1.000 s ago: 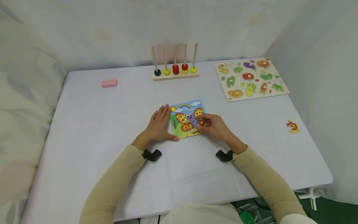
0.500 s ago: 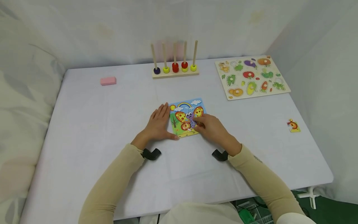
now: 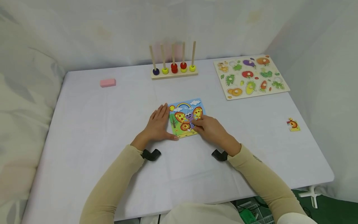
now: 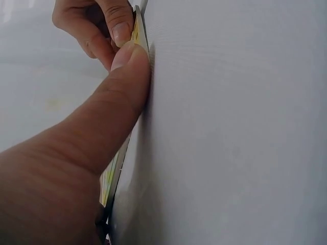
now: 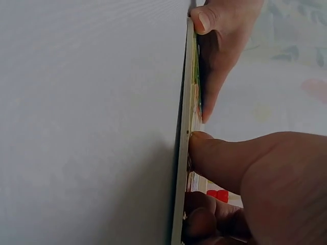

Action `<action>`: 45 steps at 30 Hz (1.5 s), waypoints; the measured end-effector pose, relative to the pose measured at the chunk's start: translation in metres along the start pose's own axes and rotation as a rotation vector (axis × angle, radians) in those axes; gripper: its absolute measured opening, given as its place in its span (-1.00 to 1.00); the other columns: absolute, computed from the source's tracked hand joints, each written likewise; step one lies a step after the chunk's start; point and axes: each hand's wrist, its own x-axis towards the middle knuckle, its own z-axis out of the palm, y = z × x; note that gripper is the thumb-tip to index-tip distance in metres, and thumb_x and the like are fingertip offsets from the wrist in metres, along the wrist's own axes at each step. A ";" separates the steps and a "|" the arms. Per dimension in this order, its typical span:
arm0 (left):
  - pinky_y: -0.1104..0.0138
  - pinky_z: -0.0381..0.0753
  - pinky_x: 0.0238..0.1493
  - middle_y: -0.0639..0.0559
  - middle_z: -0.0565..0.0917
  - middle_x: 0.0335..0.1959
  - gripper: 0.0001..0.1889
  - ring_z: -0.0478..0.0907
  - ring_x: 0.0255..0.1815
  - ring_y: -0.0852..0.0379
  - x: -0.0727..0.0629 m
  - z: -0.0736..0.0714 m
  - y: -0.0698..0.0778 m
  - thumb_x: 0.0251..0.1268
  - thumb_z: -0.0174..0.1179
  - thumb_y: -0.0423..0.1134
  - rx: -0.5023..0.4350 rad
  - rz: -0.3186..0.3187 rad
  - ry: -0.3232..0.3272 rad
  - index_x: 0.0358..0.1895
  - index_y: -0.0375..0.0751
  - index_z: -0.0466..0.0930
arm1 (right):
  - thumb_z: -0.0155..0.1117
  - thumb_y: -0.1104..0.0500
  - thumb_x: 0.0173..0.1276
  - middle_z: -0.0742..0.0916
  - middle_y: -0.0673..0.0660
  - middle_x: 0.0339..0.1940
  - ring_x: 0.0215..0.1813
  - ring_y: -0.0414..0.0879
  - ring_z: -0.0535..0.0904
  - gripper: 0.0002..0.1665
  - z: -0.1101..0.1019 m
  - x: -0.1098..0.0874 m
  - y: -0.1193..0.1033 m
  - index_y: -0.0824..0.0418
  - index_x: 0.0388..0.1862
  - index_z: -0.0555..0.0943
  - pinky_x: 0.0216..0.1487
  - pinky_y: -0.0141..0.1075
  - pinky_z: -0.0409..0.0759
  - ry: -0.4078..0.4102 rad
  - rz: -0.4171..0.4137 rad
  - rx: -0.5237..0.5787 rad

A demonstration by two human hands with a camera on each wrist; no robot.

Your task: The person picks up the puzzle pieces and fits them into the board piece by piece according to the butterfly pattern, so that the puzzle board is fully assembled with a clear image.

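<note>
In the head view a butterfly jigsaw puzzle (image 3: 183, 134) lies at the middle of the table. My left hand (image 3: 157, 126) rests against its left side with straight fingers, thumb at the lower left corner. Over the lower right part of the picture my right hand (image 3: 212, 130) pinches a jigsaw piece, mostly hidden under the fingers. The right wrist view has the right thumb (image 5: 219, 155) close on the board's face by its near edge, other fingers curled below. A loose snail jigsaw piece (image 3: 293, 125) lies far to the right.
A peg stacker (image 3: 174, 76) with coloured beads stands at the back. To its right lies a vegetable knob puzzle board (image 3: 255, 77). A pink block (image 3: 107, 82) is at the back left. White cloth covers the table (image 3: 84, 149).
My right hand has moved slightly left and lower over the puzzle, and the jigsaw piece in its fingers has gone down onto the picture. The left hand stays in place.
</note>
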 end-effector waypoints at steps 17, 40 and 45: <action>0.00 -0.32 0.54 -0.10 -0.39 0.58 0.44 -0.48 0.59 -0.05 -0.001 -0.003 0.003 -0.23 0.33 0.47 0.000 -0.012 0.001 0.54 -0.25 -0.39 | 0.20 0.06 0.40 0.70 0.09 -0.16 -0.25 -0.11 0.55 -0.62 -0.003 0.002 -0.003 0.07 0.16 0.63 -0.28 -0.25 0.51 -0.050 -0.002 -0.031; -0.07 -0.31 0.53 -0.14 -0.38 0.58 0.45 -0.46 0.59 -0.10 0.002 0.002 0.004 -0.25 0.36 0.44 0.021 -0.010 0.007 0.53 -0.30 -0.38 | 0.13 0.01 0.42 0.64 0.43 -0.03 -0.06 0.27 0.55 -0.46 -0.111 -0.092 0.096 0.33 0.23 0.49 -0.15 0.08 0.50 0.093 0.509 -0.068; -0.09 -0.31 0.52 -0.16 -0.36 0.58 0.45 -0.45 0.59 -0.12 0.003 0.004 0.003 -0.25 0.38 0.42 0.011 -0.003 0.011 0.53 -0.30 -0.37 | 0.02 -0.06 0.44 0.48 0.64 0.08 0.05 0.51 0.41 -0.28 -0.136 -0.157 0.164 0.52 0.27 0.28 -0.08 0.23 0.44 0.065 0.792 -0.107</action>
